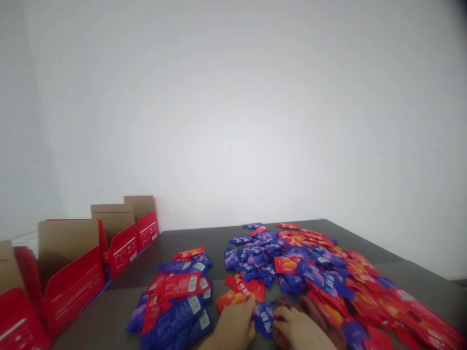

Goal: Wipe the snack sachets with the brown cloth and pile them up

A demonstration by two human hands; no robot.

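A blue snack sachet point(264, 319) with white lettering lies between my two hands at the table's near edge. My left hand point(233, 326) is closed, thumb and fingers at the sachet's left edge. From the right, my right hand point(296, 324) has its curled fingers on the opposite edge. Just beyond my left fingertips lies a red-orange sachet point(248, 288). A darker blurred shape beside my right hand cannot be made out. To the left, a stack of blue and red sachets point(178, 286) lies with barcodes facing up.
A large loose heap of blue and red sachets point(321, 272) spreads over the dark table point(146, 272) to the right and back. Open red cardboard boxes point(73, 296), several in a row, line the left side. A white wall point(233, 121) stands behind.
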